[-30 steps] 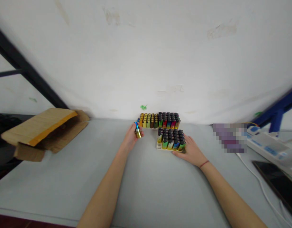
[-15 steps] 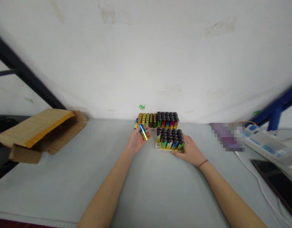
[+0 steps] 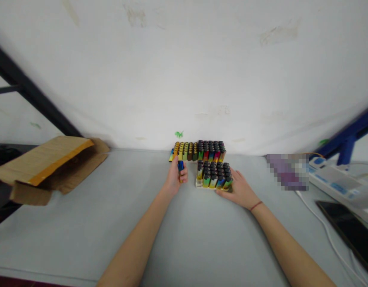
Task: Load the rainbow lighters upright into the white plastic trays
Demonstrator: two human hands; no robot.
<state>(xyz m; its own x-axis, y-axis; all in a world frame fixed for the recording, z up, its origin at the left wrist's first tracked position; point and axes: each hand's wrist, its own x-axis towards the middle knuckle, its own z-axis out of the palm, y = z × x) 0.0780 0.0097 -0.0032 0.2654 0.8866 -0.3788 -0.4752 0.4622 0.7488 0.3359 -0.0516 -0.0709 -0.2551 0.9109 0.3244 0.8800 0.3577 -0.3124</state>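
Note:
Upright in my left hand (image 3: 173, 176) is a blue-and-gold lighter (image 3: 180, 166), with my fingers wrapped round it and the thumb along its upper part. My right hand (image 3: 243, 191) grips the right end of a clear tray (image 3: 199, 185), thumb at the front corner and fingers along the side. Rows of black-topped, colourful lighters (image 3: 214, 171) stand in that tray, with a gap at its front left corner. Close behind it are more black-topped lighters (image 3: 212, 150), and to their left a block of yellow and brown lighters (image 3: 186, 151), partly hidden by my left hand.
An opened cardboard box (image 3: 52, 163) lies on its side at the left of the grey table (image 3: 118, 239). At the right are a blurred-out purple item (image 3: 287, 171), a white power strip (image 3: 336, 181), a dark phone (image 3: 348, 227) and a white cable (image 3: 325, 229). A white wall (image 3: 160, 79) rises behind.
My left hand has turned the lighter from lying tilted across the open fingers to upright in a closed grip. The right hand and the tray have stayed in place.

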